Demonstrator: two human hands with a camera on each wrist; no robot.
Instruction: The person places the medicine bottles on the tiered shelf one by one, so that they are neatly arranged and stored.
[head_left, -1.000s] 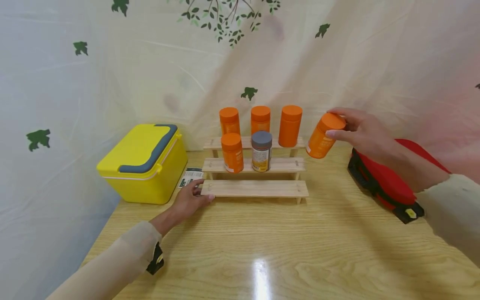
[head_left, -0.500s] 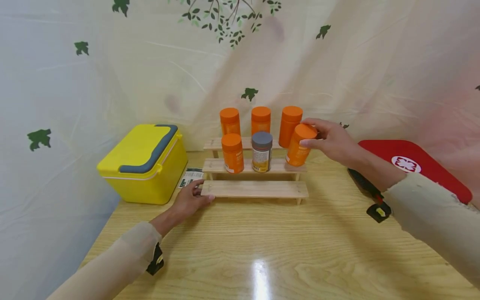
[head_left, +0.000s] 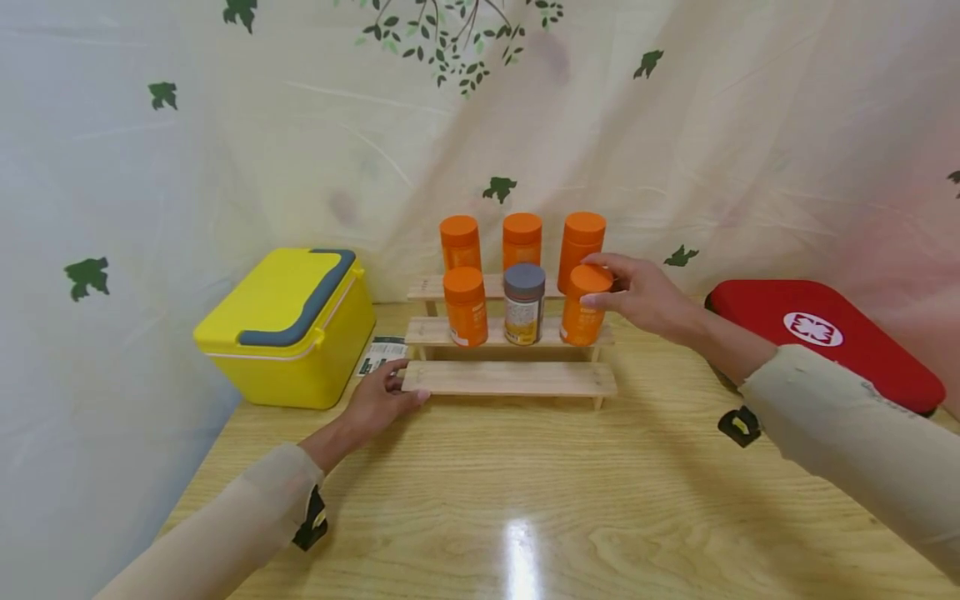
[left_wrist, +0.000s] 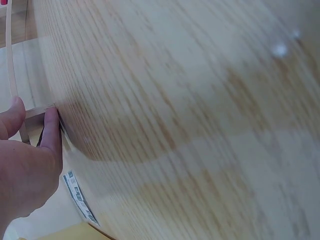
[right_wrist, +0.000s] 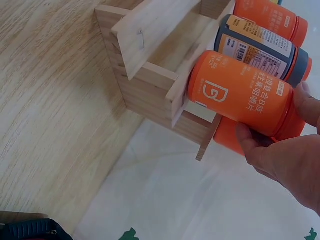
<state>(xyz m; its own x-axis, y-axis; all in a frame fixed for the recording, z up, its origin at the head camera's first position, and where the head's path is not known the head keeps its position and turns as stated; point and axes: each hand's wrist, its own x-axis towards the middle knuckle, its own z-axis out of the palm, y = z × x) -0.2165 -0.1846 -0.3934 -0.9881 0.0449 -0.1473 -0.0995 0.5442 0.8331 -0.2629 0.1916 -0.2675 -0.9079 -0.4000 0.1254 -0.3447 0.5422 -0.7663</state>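
Note:
My right hand (head_left: pixel 648 296) grips an orange supplement bottle (head_left: pixel 582 312) near its lid, upright at the right end of the middle step of a wooden tiered rack (head_left: pixel 510 377). In the right wrist view the thumb and fingers are around the bottle (right_wrist: pixel 240 95), its base at the step. Left of it on that step stand a grey-lidded bottle (head_left: pixel 523 308) and another orange bottle (head_left: pixel 466 310). Several orange bottles (head_left: pixel 522 237) line the top step. My left hand (head_left: pixel 378 404) holds the left end of the bottom step, thumb on its front edge (left_wrist: pixel 30 150).
A yellow box (head_left: pixel 285 325) with a grey handle stands left of the rack. Beside it lies a printed card (head_left: pixel 384 353). At the right is a red case (head_left: pixel 825 337) with a white emblem. A patterned cloth (head_left: pixel 337 150) hangs behind the table (head_left: pixel 465 492).
My right hand has carried the orange bottle leftward from beyond the rack and lowered it to the middle step, turning it from tilted to upright. The left hand has stayed put.

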